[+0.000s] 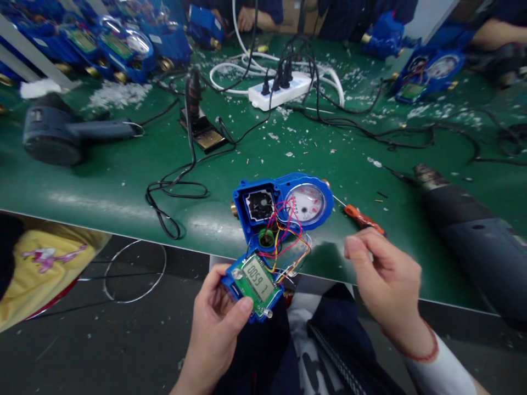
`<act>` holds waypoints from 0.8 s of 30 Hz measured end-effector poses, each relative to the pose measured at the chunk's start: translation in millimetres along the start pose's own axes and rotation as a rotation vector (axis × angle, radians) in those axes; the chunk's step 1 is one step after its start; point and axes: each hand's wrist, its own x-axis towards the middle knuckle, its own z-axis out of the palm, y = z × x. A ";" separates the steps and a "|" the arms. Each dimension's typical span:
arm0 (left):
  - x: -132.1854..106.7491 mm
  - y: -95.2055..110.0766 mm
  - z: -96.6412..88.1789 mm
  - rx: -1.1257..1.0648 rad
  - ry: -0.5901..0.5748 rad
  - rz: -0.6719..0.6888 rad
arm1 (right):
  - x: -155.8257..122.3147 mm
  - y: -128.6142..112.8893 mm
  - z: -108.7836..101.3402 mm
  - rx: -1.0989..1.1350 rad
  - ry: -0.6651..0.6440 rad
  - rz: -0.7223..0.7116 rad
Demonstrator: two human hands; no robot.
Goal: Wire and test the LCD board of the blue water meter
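My left hand (220, 321) holds a circuit board with an LCD display (257, 278) in a blue frame, its thumb pressed on the board's near edge. Digits show on the display. Red, yellow and other thin wires run from the board to a blue water meter (257, 186), which lies on the bench with a round dial (305, 204) and an opened square housing. To the right, my right hand (385, 280) is closed, thumb against curled fingers; anything inside is hidden. Just beyond it lies an orange-handled screwdriver (362, 219).
A heat gun (473, 236) lies at right, another (57, 131) at left. Behind the meter are a soldering iron stand (206, 134) and a white power strip (280, 90) with tangled cables. More blue meters (123, 49) and co-workers' arms are at the back. Plastic scraps litter the green bench (102, 186).
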 end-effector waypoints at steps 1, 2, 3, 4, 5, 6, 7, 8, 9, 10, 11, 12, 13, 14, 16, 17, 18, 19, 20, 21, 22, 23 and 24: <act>-0.2 -0.3 0.2 0.000 -0.003 -0.004 | -0.9 -2.6 0.0 -0.035 -0.023 -0.084; -0.4 -0.5 0.3 0.001 -0.002 -0.007 | -1.6 -5.6 1.1 -0.045 -0.051 -0.166; -0.7 -0.7 0.3 0.000 0.003 -0.009 | -2.1 -8.7 3.0 -0.040 -0.083 -0.238; -1.0 -0.7 0.2 0.000 0.010 -0.008 | -2.4 -11.6 5.6 -0.033 -0.116 -0.291; -1.2 -0.7 0.0 -0.001 0.018 -0.004 | -2.5 -14.0 8.5 -0.029 -0.145 -0.324; -1.3 -0.5 -0.2 0.002 0.022 -0.001 | -2.6 -15.9 11.4 -0.024 -0.173 -0.341; -1.4 -0.3 -0.5 0.006 0.017 0.003 | -2.7 -17.1 14.3 -0.019 -0.197 -0.345; -1.3 -0.1 -0.7 0.010 0.008 0.007 | -2.9 -17.7 16.9 -0.021 -0.211 -0.344; -1.2 0.0 -0.9 0.013 -0.004 0.012 | -3.1 -17.9 19.3 -0.032 -0.222 -0.344; -1.0 0.1 -1.2 0.015 -0.016 0.014 | -3.3 -17.7 21.6 -0.047 -0.229 -0.347; -0.8 0.0 -1.4 0.016 -0.026 0.016 | -3.4 -17.3 23.6 -0.063 -0.233 -0.348; -0.7 -0.2 -1.6 0.016 -0.030 0.018 | -3.6 -16.8 25.4 -0.074 -0.232 -0.346; -0.5 -0.5 -1.7 0.016 -0.031 0.021 | -3.6 -16.5 26.9 -0.072 -0.227 -0.337; -0.5 -0.9 -1.8 0.017 -0.030 0.022 | -3.6 -16.4 28.1 -0.049 -0.216 -0.320; -0.5 -2.0 -1.5 0.016 -0.026 0.016 | -3.6 -16.9 28.9 0.047 -0.177 -0.257; -0.5 -2.6 -1.2 0.014 -0.024 0.012 | -3.9 -17.4 28.5 0.110 -0.153 -0.218; -0.5 -3.3 -0.7 0.012 -0.023 0.008 | -4.4 -18.0 27.5 0.172 -0.130 -0.184; -0.6 -4.0 -0.3 0.010 -0.023 0.002 | -5.3 -18.7 26.2 0.223 -0.117 -0.164; -0.6 -4.7 0.2 0.008 -0.022 -0.005 | -6.8 -19.2 24.6 0.264 -0.114 -0.157; -0.7 -5.3 0.7 0.005 -0.019 -0.013 | -8.7 -19.4 23.1 0.299 -0.112 -0.158; -0.8 -5.9 1.1 -0.001 -0.016 -0.023 | -11.1 -19.2 21.9 0.334 -0.096 -0.153; -0.9 -6.5 1.5 -0.010 -0.013 -0.034 | -14.0 -18.5 21.1 0.370 -0.058 -0.126; -1.1 -7.0 1.9 -0.020 -0.011 -0.044 | -17.1 -17.5 20.8 0.412 0.000 -0.075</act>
